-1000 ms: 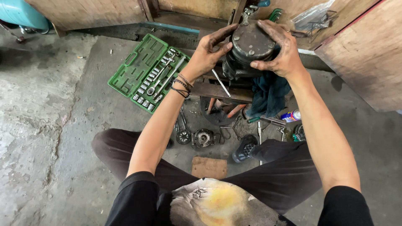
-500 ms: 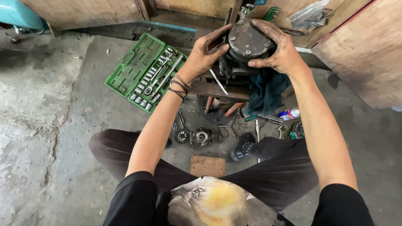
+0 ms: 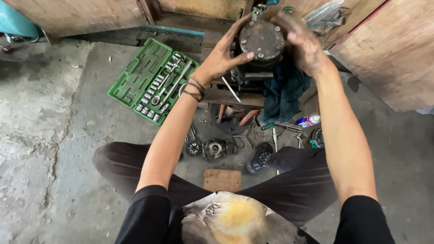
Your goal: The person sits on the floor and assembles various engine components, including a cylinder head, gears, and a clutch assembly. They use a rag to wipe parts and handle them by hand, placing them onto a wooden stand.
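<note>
Two hands clasp dark round bolted metal housing (image 3: 261,41): left hand (image 3: 221,56) fingers spread against its left side, right hand (image 3: 304,45) blurred, curled over right edge.

Counted: two hands, one round metal compressor (image 3: 261,41), one green socket case (image 3: 151,80), one spray can (image 3: 308,120), one wooden block (image 3: 222,180).

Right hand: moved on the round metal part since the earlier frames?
Yes. The right hand has lifted off the round metal part's front face toward its upper right edge, now motion-blurred.
</note>
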